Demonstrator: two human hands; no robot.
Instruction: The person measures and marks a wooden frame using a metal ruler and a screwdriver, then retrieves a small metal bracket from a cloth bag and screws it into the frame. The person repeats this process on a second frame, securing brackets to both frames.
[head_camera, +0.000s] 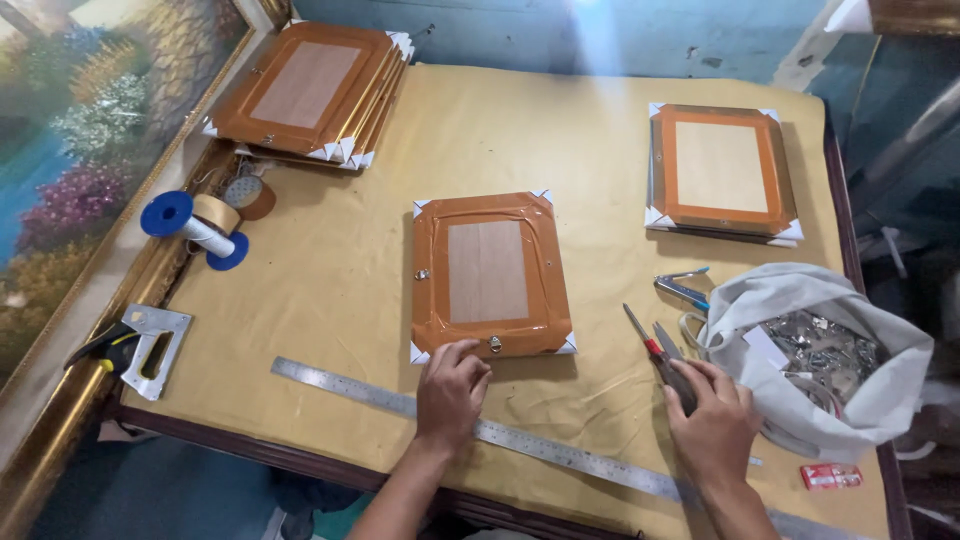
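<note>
Tan-covered table (330, 290) holding work. Left hand (450, 392) pressing curled fingers on near edge of frame (490, 275), lying back-up at centre, likely steadying it. Right hand (712, 425) closing round pliers (662, 360) beside bag (800, 350) of hardware. Ruler (350, 385) lying under both wrists. Frame stacks (315, 90) sitting at far corners.

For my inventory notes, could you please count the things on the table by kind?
Taped frame backs or stacks of them: 3 (middle, right, stack far left)
Tape rolls: 2
Steel ruler: 1
Pliers: 1
Bag of metal hangers: 1
Total: 8
</note>
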